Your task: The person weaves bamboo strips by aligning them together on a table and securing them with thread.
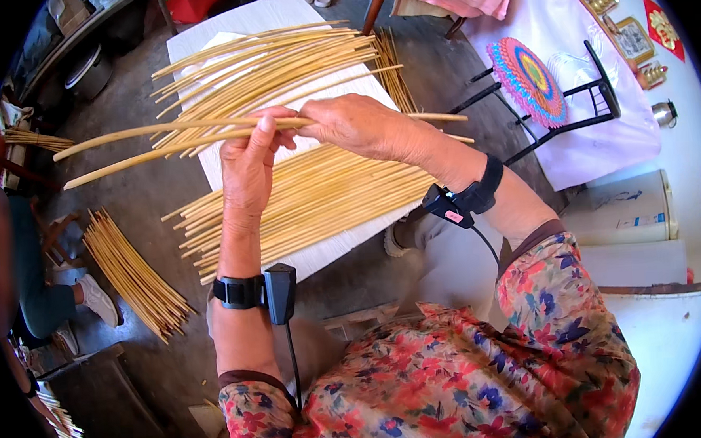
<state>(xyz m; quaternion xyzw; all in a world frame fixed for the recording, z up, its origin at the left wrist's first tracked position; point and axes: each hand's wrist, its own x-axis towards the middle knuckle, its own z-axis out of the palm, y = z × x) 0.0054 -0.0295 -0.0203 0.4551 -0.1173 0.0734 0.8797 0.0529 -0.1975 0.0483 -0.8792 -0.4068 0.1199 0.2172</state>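
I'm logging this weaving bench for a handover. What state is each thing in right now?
left hand: closed around two long cane strips
right hand: pinching the same strips
cane strips: lifted, roughly level, pointing left
cane pile: lying loose on the white sheet
floor bundle: lying untouched
colourful woven disc: resting on a black rack

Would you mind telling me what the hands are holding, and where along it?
Both the left hand and right hand grip two long bamboo strips near their right-hand portion.

A colourful woven disc (527, 79) leans on a black stand (590, 103)
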